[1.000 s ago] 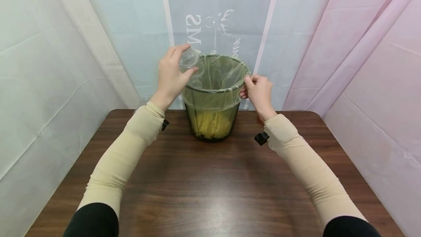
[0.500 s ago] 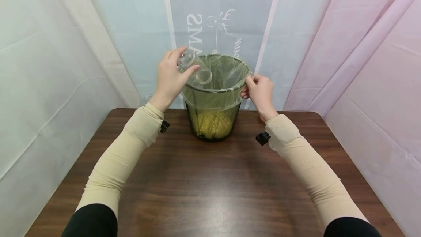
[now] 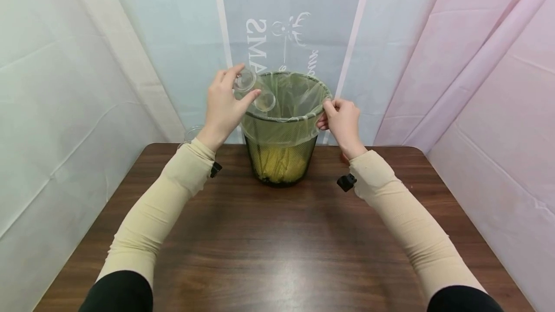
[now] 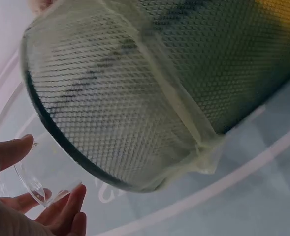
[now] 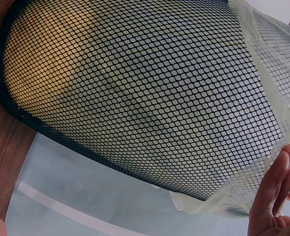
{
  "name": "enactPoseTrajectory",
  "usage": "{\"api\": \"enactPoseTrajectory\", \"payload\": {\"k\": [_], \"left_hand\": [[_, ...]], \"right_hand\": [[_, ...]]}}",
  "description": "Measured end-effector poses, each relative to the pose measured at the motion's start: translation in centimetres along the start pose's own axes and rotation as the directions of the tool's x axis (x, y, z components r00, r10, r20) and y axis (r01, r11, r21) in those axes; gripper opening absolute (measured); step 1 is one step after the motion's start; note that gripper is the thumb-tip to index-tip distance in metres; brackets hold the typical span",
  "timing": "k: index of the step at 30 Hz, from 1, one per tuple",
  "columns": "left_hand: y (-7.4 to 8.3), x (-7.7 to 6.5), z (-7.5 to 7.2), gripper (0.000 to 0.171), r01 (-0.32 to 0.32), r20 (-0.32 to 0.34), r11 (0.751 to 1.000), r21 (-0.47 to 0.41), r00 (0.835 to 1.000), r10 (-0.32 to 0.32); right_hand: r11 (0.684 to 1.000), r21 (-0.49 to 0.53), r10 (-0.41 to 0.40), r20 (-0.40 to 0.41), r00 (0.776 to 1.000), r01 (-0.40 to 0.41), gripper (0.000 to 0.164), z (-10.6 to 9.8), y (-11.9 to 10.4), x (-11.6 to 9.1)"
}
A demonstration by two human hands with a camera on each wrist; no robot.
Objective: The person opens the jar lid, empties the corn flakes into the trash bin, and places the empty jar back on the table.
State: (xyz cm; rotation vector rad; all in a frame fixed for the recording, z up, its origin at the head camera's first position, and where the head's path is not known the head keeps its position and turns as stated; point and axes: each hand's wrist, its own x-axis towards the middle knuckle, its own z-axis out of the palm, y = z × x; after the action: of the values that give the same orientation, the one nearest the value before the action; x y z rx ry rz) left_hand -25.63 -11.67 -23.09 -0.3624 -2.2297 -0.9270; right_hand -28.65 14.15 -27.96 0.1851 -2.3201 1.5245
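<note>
My left hand (image 3: 224, 105) holds a clear, see-through cup (image 3: 245, 81) between thumb and fingers. It is tilted over the left rim of a dark mesh wastebasket (image 3: 282, 163), with one round end toward the basket's inside. In the left wrist view the cup (image 4: 51, 164) sits beside the rim; whether anything is in it I cannot tell. A thin translucent bag (image 3: 286, 134) lines the basket and folds over its rim. At the right side of the rim, my right hand (image 3: 344, 122) pinches the bag's edge and the rim. Something yellow shows low through the mesh.
Another clear round item (image 3: 193, 133) is partly hidden behind my left wrist. A small red thing (image 3: 344, 158) shows behind my right wrist. The basket stands near the back edge of the brown wooden table (image 3: 277, 235), and fabric curtains (image 3: 173, 37) surround the table.
The cup in my left hand tipped further toward the basket, then turned slightly back and shifted a little left. My right hand has stayed at the rim.
</note>
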Motion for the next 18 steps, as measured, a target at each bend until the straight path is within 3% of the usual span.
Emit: {"api": "enactPoseTrajectory", "payload": {"k": [5, 9, 15, 18], "left_hand": [[-0.14, -0.01, -0.04, 0.063, 0.059, -0.002, 0.994, -0.095, 0.998, -0.06], [-0.31, -0.02, -0.2, 0.057, 0.121, -0.01, 0.963, -0.24, 0.992, -0.127], [-0.21, -0.13, 0.05, 0.061, 0.014, -0.03, 0.999, -0.033, 0.999, -0.015], [-0.09, -0.21, 0.15, 0.063, 0.023, -0.033, 0.999, -0.046, 0.999, -0.025]], "right_hand": [[1.0, -0.008, -0.005, -0.004, 1.0, 0.005, 0.03, -0.05, -0.05, -0.07], [1.0, -0.012, -0.008, -0.002, 1.0, 0.008, 0.031, -0.01, -0.04, -0.11], [1.0, 0.009, 0.006, -0.001, 1.0, -0.006, 0.03, 0.0, 0.05, -0.04], [1.0, 0.003, 0.007, 0.001, 1.0, -0.007, 0.031, -0.01, 0.0, -0.03]]}}
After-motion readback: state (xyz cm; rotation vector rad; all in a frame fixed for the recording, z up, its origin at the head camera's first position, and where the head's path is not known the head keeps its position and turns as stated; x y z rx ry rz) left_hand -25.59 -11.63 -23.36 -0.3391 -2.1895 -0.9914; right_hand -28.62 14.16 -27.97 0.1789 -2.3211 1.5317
